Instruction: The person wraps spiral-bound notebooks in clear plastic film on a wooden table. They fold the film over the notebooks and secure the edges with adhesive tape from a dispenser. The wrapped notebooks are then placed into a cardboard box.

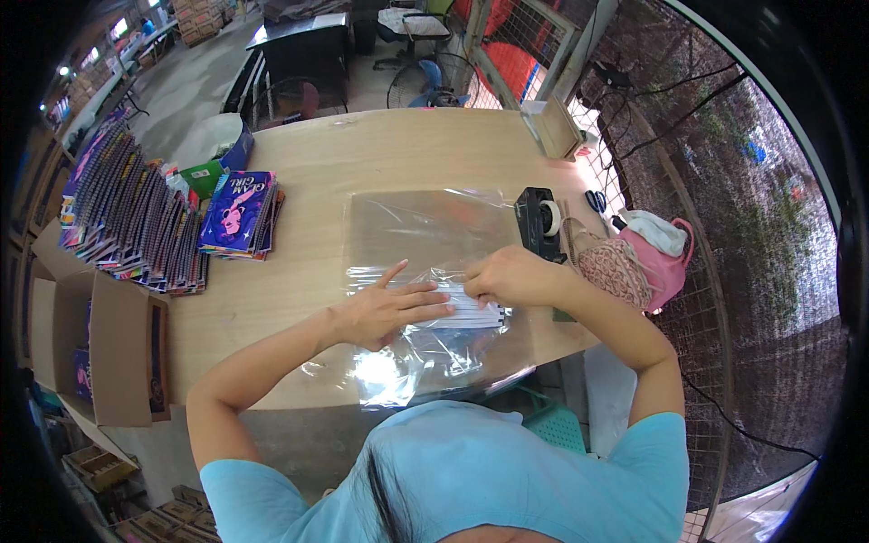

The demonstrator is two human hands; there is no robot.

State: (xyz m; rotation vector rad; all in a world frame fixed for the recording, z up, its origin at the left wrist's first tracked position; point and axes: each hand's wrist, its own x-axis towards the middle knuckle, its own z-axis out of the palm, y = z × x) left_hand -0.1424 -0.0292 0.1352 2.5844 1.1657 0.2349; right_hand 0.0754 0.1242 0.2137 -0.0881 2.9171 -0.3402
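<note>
A sheet of clear plastic film [425, 226] lies over the middle of the table, glossy and creased. On it rests a stack with white page edges [471, 312], partly under the film, with dark marks at its right end. My left hand [394, 312] is open, its fingers spread flat over the left part of the stack. My right hand [513, 279] is closed at the stack's upper right, fingertips pressed together on or just above it. Whether it pinches film or something else is hidden. A black tape dispenser [534, 226] with a pale roll stands just beyond it.
Spiral notebooks [145, 208] form a long leaning row at the left. Beside them are a smaller blue-covered notebook pile [237, 213] and a green-blue box [222, 163]. An open carton [122, 353] stands near left. Scissors [595, 201] and a pink bag [670, 262] lie right.
</note>
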